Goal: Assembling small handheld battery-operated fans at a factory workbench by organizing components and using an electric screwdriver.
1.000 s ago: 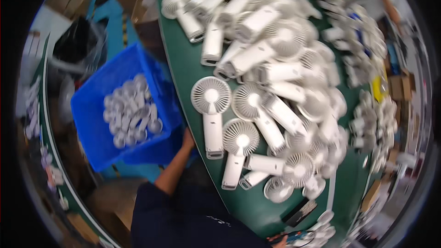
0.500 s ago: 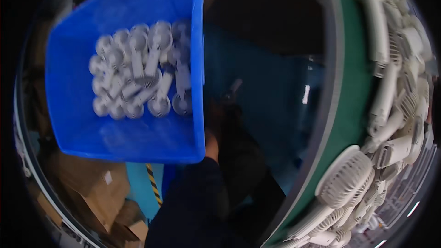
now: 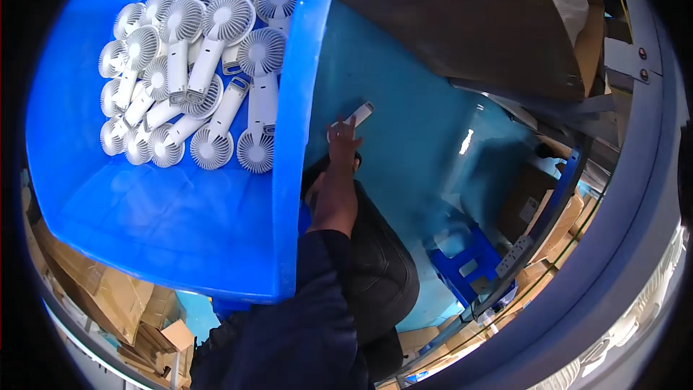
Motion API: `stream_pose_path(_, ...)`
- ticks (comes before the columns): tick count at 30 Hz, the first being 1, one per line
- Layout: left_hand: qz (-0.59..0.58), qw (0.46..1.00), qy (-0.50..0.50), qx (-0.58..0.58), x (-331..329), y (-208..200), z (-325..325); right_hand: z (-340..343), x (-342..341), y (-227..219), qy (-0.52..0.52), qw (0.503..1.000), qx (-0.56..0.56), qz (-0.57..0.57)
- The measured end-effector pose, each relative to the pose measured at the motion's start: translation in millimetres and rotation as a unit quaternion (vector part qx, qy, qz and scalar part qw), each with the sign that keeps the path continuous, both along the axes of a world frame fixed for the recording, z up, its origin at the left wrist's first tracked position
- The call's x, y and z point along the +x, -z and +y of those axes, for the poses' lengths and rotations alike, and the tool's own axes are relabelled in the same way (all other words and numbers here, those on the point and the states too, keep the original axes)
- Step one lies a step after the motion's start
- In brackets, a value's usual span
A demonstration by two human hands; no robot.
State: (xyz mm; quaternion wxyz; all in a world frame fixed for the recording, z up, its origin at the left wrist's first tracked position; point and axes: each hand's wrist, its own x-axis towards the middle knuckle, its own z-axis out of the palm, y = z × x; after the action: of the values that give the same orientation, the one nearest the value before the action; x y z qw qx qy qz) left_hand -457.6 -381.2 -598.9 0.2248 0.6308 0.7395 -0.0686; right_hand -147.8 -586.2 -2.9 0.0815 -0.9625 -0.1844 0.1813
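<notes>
My left hand [image 3: 344, 139] reaches down over the blue floor, right of the bin, with its fingers curled over a white handheld fan [image 3: 362, 113]. The fan's handle sticks out past the fingertips; most of its round head is hidden under the hand. A large blue plastic bin [image 3: 173, 224] fills the left side. Inside it, several white handheld fans [image 3: 229, 22] with round slatted heads lie in overlapping rows. Behind my left forearm a small patch of skin shows, too covered to identify. My right hand is not in view.
My dark-trousered leg [image 3: 386, 267] is beside the forearm. A blue plastic stool [image 3: 465, 263] and a power strip [image 3: 514, 256] stand near the grey bench frame [image 3: 613, 267]. Cardboard boxes [image 3: 101, 282] sit lower left, and a large brown box [image 3: 462, 22] lies at the top.
The view has swung so the bench top with its fan parts has mostly slid out at the right. The bin looks larger and further left. My left hand, dark before, now shows clearly on the fan.
</notes>
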Motion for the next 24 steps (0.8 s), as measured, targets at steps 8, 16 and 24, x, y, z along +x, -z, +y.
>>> stream_pose_path(8,0.045,0.997,0.055,-0.032,-20,-32,-13,20,19,-9,-0.023,0.999,-0.049,0.002)
stream_pose_path(16,-0.381,0.912,-0.116,0.098,-46,-167,-53,-15,12,-54,-0.02,0.999,0.006,0.038)
stream_pose_path(24,-0.605,0.783,-0.071,0.129,-128,-343,-140,-208,-111,-54,0.19,0.951,0.245,0.02)
